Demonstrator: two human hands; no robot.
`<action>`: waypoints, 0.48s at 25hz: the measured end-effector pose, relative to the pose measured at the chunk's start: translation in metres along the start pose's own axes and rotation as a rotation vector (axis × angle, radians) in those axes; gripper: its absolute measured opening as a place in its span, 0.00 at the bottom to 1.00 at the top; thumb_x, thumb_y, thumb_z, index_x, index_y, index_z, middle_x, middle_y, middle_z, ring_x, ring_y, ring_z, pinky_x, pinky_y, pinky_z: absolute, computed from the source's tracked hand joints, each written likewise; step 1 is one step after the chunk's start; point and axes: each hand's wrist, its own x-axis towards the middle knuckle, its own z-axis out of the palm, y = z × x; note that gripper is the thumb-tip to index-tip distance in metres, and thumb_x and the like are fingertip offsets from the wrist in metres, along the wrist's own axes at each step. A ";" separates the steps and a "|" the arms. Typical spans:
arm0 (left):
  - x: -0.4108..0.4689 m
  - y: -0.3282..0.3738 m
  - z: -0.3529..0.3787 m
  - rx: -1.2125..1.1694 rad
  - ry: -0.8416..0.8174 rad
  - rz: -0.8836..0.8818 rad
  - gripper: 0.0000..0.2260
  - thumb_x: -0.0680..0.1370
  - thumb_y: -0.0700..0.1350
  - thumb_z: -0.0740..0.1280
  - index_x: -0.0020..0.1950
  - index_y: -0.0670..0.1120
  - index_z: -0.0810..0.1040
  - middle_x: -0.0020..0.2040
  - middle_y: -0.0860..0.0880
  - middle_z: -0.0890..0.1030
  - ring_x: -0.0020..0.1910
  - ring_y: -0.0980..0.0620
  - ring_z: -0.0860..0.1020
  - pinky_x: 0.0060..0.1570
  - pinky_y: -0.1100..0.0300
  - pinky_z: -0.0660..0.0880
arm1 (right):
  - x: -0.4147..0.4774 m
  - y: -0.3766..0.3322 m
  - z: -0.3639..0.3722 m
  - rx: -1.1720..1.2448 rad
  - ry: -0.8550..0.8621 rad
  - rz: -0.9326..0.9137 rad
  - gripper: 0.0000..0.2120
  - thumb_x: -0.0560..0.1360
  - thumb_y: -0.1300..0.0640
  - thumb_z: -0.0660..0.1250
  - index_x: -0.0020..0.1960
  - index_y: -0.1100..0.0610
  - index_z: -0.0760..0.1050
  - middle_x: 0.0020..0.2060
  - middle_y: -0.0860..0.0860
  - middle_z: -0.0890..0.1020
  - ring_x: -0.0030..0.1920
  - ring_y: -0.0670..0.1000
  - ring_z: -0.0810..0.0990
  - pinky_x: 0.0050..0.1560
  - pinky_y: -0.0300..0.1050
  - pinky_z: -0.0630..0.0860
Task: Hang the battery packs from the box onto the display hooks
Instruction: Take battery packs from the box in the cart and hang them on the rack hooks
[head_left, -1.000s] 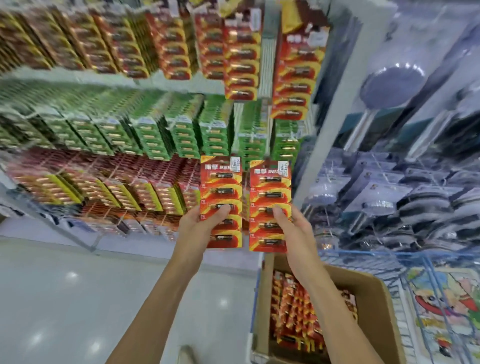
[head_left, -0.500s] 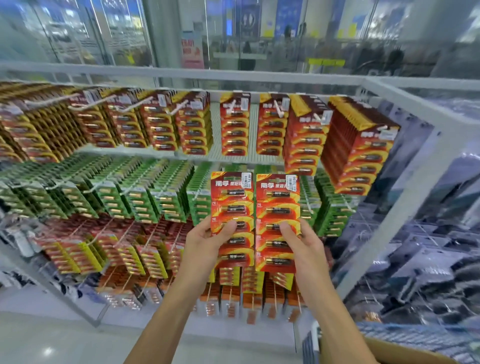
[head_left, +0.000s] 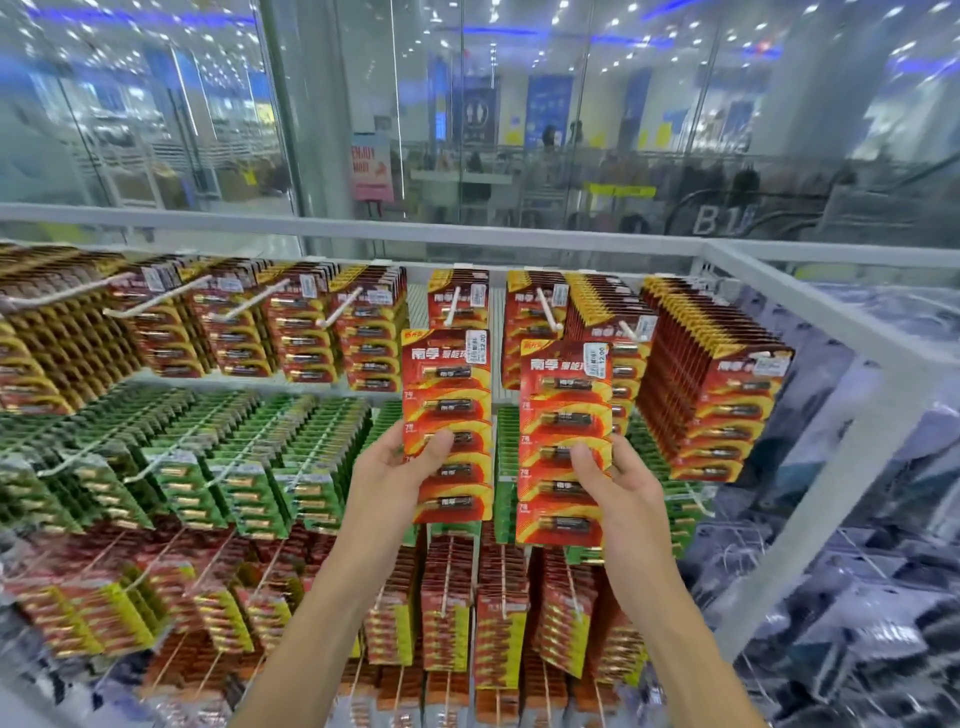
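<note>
A red cardboard battery pack (head_left: 447, 384) is pinched upright in the grip of the left hand (head_left: 387, 483); a 2nd red pack (head_left: 563, 400) is pinched likewise by the right hand (head_left: 626, 493). Just above both tops, white wire display hooks (head_left: 453, 306) are seen, the left pack lying nearest.

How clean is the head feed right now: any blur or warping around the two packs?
Head view: left pack and right pack are sharp, print readable; the lower corners smear badly; the white rack frame slants with wide-angle distortion; ceiling lights speckle the glass wall behind.
</note>
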 end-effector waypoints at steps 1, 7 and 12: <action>0.004 0.001 0.001 0.002 0.003 0.005 0.13 0.79 0.49 0.71 0.62 0.51 0.82 0.54 0.48 0.88 0.51 0.44 0.87 0.48 0.47 0.84 | 0.003 -0.005 0.001 0.008 0.009 -0.006 0.12 0.81 0.56 0.67 0.62 0.43 0.74 0.43 0.35 0.85 0.41 0.33 0.84 0.35 0.28 0.78; 0.021 0.002 -0.003 0.010 0.004 0.012 0.10 0.79 0.48 0.71 0.60 0.50 0.83 0.52 0.46 0.88 0.49 0.42 0.87 0.46 0.46 0.85 | 0.026 -0.004 0.011 0.044 0.023 -0.044 0.36 0.73 0.40 0.76 0.78 0.46 0.68 0.67 0.43 0.80 0.66 0.49 0.80 0.62 0.53 0.80; 0.032 0.000 -0.009 0.010 -0.018 0.018 0.12 0.79 0.48 0.71 0.62 0.49 0.83 0.53 0.46 0.88 0.49 0.43 0.87 0.45 0.46 0.85 | 0.030 -0.001 0.016 0.021 0.057 -0.039 0.22 0.79 0.50 0.70 0.72 0.49 0.74 0.56 0.44 0.86 0.54 0.47 0.86 0.49 0.44 0.83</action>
